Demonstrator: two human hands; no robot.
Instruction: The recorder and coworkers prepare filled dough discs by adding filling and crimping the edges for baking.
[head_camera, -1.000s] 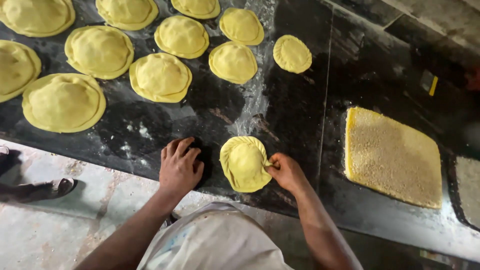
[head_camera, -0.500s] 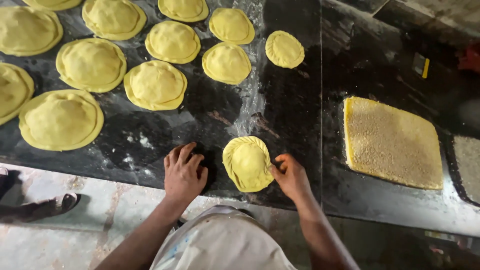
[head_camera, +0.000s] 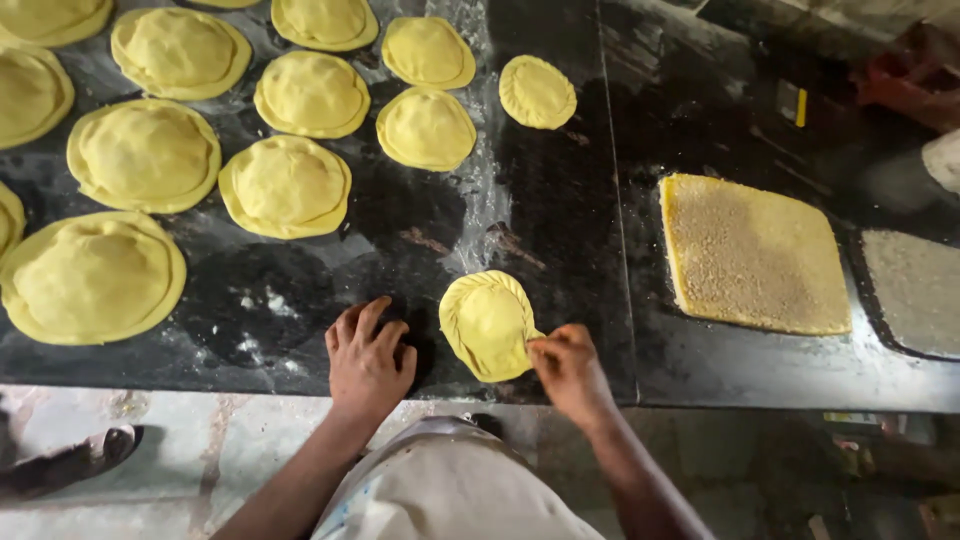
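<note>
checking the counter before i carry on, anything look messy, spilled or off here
Mostly tidy. White flour is smeared in a streak across the dark counter, with specks near the left hand. The dough round that the right hand pinches sits alone, apart from the filled rounds grouped farther back.

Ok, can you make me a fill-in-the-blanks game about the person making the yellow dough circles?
1. The right hand pinches the ____ of the nearest dough round.
2. The left hand rests flat on the ____ counter, touching no dough.
3. The dough rounds are ____ in colour.
4. To the right lies a crumb-topped slab of ____ shape.

Missing words: edge; black; yellow; square
</note>
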